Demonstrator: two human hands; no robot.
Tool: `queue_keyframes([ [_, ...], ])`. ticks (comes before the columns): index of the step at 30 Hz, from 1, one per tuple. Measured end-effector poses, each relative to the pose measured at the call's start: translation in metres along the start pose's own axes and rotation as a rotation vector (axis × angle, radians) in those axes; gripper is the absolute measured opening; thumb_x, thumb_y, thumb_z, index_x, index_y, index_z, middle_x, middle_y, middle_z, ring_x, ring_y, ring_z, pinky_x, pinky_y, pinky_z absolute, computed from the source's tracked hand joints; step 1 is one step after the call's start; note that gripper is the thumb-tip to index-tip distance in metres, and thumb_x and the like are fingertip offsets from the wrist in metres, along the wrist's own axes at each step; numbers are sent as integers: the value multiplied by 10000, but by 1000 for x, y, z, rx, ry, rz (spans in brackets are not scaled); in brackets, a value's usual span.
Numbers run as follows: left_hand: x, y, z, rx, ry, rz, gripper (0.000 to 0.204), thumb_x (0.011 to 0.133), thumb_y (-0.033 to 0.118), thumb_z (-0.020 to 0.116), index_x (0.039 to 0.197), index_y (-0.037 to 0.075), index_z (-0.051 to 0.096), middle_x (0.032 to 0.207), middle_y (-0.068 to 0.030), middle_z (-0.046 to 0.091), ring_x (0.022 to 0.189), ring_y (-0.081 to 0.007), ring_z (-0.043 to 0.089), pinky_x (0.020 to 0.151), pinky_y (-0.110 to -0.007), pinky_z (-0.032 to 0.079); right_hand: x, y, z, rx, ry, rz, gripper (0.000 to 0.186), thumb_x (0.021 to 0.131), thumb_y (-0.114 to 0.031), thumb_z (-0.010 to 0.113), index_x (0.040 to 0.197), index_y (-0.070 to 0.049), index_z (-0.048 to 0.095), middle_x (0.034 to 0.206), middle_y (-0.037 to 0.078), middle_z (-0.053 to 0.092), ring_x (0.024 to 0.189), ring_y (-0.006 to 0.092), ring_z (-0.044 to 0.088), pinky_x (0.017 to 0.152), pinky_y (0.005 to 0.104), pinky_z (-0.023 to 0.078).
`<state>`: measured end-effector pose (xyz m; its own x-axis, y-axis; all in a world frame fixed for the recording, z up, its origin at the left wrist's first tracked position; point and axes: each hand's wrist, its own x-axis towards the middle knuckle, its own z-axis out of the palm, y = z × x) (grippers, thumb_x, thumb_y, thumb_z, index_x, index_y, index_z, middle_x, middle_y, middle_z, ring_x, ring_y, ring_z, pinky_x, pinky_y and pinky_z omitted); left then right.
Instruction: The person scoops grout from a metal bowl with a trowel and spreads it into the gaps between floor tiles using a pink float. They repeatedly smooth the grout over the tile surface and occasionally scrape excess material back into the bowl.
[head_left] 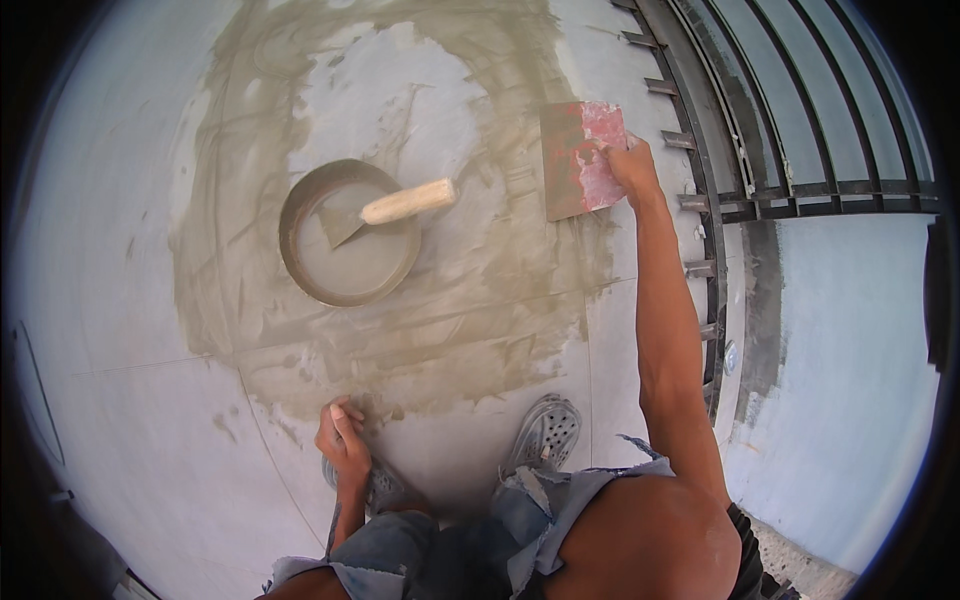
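My right hand (628,164) grips a wide flat spreader (563,165), coated in grey-green paste with patchy pink areas, out at the upper right over the smeared floor. My left hand (342,435) hangs low near my left foot, fingers curled together, with no object visible in it. A round pan (301,273) lies on the floor left of the spreader, holding a grey liquid and a triangular scraper (341,226) whose pale wooden handle (410,200) sticks out over the rim to the right.
Grey-green paste (440,320) is smeared across pale floor tiles (120,280) around the pan. A dark metal grille (830,195) with short side brackets runs along the right, beside a pale panel (850,360). My feet in grey clogs (545,430) stand at the lower middle.
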<state>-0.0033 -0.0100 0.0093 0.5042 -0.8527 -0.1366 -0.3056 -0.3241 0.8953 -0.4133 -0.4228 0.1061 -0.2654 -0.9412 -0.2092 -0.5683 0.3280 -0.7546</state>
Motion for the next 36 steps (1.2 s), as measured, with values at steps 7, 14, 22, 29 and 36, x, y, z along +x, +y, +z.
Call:
queue_keyframes([
  [7, -1, -2, -2, -14, 6, -3, 407, 1162, 258, 396, 1105, -35, 672, 743, -50, 618, 631, -93, 513, 607, -268, 420, -3, 2, 17, 31, -21, -87, 289, 906, -161, 745, 1144, 2, 762, 997, 101, 760, 893, 180, 698, 805, 358, 545],
  [14, -2, 0, -4, 28, 6, 9, 388, 1139, 264, 442, 1083, -28, 691, 739, -69, 663, 618, -116, 556, 607, -287, 452, 0, 2, -17, 41, 74, -2, 322, 928, -167, 737, 1199, 8, 744, 1036, 100, 760, 916, 191, 700, 820, 369, 546],
  [22, -2, 1, -4, -2, -8, 19, 351, 1113, 283, 507, 1097, -19, 684, 754, -68, 667, 632, -118, 556, 615, -290, 450, -66, 45, -66, -27, 153, 67, 419, 958, -161, 716, 1328, 32, 684, 1126, 128, 756, 965, 195, 701, 878, 350, 540],
  [29, -3, -3, -5, -21, 12, 48, 346, 1097, 300, 537, 1114, -16, 677, 752, -67, 662, 636, -117, 545, 613, -282, 440, -82, 97, -68, 92, 136, 93, 374, 971, -102, 697, 1318, 37, 681, 1150, 129, 757, 992, 184, 696, 902, 343, 530],
  [36, -4, -3, -3, -37, 28, 40, 312, 1099, 251, 543, 1108, -30, 678, 750, -66, 659, 642, -105, 547, 614, -278, 438, -76, 85, -61, 140, 4, 60, 340, 964, -96, 705, 1286, 12, 700, 1135, 97, 759, 968, 163, 685, 890, 334, 531],
])
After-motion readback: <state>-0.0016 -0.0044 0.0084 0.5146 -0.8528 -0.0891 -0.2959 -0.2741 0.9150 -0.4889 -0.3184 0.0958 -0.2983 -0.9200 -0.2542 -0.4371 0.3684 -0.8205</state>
